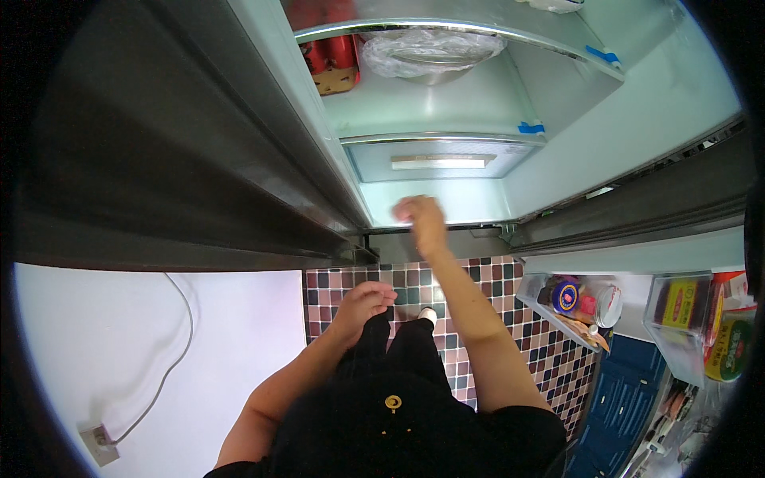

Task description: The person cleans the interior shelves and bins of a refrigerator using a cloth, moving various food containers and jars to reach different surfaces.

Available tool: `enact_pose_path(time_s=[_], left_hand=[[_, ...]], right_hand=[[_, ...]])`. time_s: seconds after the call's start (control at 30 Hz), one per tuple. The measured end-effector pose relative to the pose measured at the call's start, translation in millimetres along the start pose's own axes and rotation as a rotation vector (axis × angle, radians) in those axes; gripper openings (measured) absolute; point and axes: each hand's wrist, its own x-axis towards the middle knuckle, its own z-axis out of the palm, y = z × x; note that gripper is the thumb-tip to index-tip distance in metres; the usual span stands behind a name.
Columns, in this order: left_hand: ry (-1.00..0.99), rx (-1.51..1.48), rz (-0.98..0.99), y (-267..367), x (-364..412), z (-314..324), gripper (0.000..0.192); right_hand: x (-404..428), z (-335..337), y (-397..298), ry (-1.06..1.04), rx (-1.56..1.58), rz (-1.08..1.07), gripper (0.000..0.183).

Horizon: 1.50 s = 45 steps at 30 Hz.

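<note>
In front of me an upright fridge stands open. My right hand [423, 222], blurred by motion, reaches to the bottom front of the compartment, just below a clear-fronted drawer [514, 158] with a pale handle [439, 162]. Its fingers look curled, and whether anything is in them cannot be told. Lower down, before my thighs, my left hand [366, 302] hovers with its fingers loosely bent and nothing seen in it. Above the drawer, a bowl wrapped in clear plastic [430, 54] sits on a shelf beside red cans [340, 52] in a cardboard tray [337, 81].
A dark door [197, 149] stands at the left. The right door [645, 203] is swung wide; its bins hold jars [588, 303] and packaged goods [681, 305]. Blue tape [531, 128] marks shelf ends. A cord [185, 334] runs down the white wall. Beyond the tiled floor [460, 358] are blue cabinets [621, 400].
</note>
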Motion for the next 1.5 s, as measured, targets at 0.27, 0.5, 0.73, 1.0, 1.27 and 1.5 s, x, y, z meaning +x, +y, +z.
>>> enact_pose_path(time_s=[0.27,0.5,0.73,1.0,1.27,1.5], left_hand=[[0.033,0.045,-0.062,-4,0,3,0.025],[-0.426,0.360,0.177,33,-20,8,0.018],[-1.438,0.510,0.639,129,-107,78,0.020],[-1.421,0.748,0.498,130,-112,89,0.022],[-1.527,0.559,0.489,133,-122,50,0.018],[-1.274,0.690,0.557,107,-125,66,0.025]], right_hand=[[-8,24,-9,-0.046,-0.101,-0.121,0.023],[-12,27,-8,0.076,0.106,0.142,0.019],[-4,-89,38,0.033,-0.330,-0.013,0.031],[15,-42,66,0.389,-0.090,0.080,0.021],[39,-49,5,-0.152,0.110,0.375,0.022],[18,32,-9,0.101,-0.283,0.362,0.030]])
